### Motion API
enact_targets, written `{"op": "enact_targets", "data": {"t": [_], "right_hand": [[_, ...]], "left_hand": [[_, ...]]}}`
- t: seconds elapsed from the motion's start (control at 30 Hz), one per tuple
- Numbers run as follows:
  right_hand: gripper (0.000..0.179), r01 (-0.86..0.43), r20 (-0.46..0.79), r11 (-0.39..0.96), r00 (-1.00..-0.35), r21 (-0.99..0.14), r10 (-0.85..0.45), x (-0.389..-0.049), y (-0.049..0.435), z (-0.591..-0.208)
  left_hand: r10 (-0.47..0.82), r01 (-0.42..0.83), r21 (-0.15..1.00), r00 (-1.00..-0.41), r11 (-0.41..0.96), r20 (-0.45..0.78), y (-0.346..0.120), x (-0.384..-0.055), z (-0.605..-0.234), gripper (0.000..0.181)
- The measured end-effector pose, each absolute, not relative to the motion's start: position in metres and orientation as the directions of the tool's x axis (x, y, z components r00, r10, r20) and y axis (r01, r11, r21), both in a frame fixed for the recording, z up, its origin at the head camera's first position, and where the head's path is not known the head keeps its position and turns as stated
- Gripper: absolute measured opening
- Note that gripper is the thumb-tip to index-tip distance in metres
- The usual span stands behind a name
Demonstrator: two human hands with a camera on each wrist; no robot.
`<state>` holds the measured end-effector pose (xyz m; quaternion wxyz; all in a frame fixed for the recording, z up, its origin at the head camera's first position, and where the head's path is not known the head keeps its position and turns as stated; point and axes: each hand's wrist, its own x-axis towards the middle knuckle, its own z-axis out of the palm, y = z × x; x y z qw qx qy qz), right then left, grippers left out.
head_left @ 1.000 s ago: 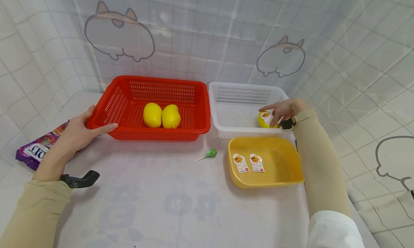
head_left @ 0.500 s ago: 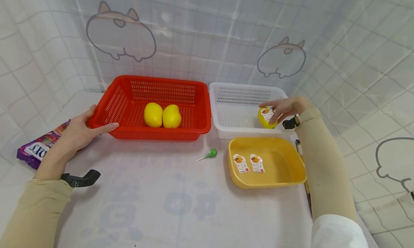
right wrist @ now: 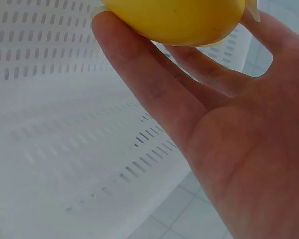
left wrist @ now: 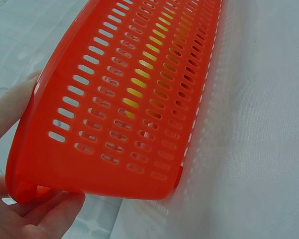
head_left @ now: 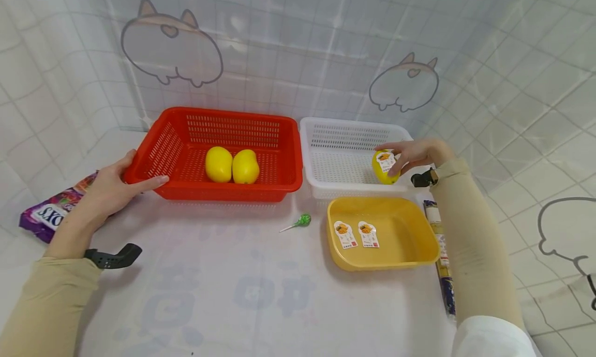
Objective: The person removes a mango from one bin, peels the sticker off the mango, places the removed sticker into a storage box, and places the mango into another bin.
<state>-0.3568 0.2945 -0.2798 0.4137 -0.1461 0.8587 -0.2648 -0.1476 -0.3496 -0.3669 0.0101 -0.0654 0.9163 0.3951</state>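
At the left end of the red basket (head_left: 228,192), my left hand (head_left: 109,191) grips the rim; in the left wrist view its fingers curl under the red rim (left wrist: 50,169). Two yellow mangoes (head_left: 219,164) lie side by side inside that basket. My right hand (head_left: 414,155) holds another yellow mango (head_left: 382,173) between fingers and thumb, within the right part of the white basket (head_left: 340,186). A white label (head_left: 386,161) with a mango picture is on its upper side. The right wrist view shows the mango (right wrist: 179,20) against my fingertips.
In front of the white basket stands a yellow tub (head_left: 405,240), two mango labels (head_left: 344,235) on its wall. A green lollipop (head_left: 303,220) lies near the red basket. A purple snack bag (head_left: 51,214) sits at left, a long narrow packet (head_left: 444,264) by my right sleeve.
My right hand and the mango in it have shifted slightly up. The right forearm has swung rightward, uncovering the long packet. My left hand stays on the red basket.
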Motion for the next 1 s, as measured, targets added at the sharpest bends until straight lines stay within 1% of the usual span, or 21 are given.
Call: {"op": "enact_targets", "data": {"t": [0.33, 0.7, 1.0], "right_hand": [[0.100, -0.045, -0.609, 0.820, -0.646, -0.571, -0.459, -0.350, 0.294, -0.277], [0.104, -0.040, -0.550, 0.829, -0.731, -0.557, -0.405, -0.336, 0.287, -0.271], [0.103, -0.056, -0.443, 0.819, -0.818, -0.571, -0.366, -0.321, 0.282, -0.270]], "left_hand": [[-0.117, -0.136, 0.716, -0.990, 0.684, -0.076, -0.348, -0.147, -0.367, 0.111], [-0.125, -0.139, 0.719, -0.989, 0.681, -0.073, -0.349, -0.148, -0.368, 0.111], [-0.115, -0.129, 0.726, -0.991, 0.675, -0.069, -0.350, -0.149, -0.368, 0.112]]}}
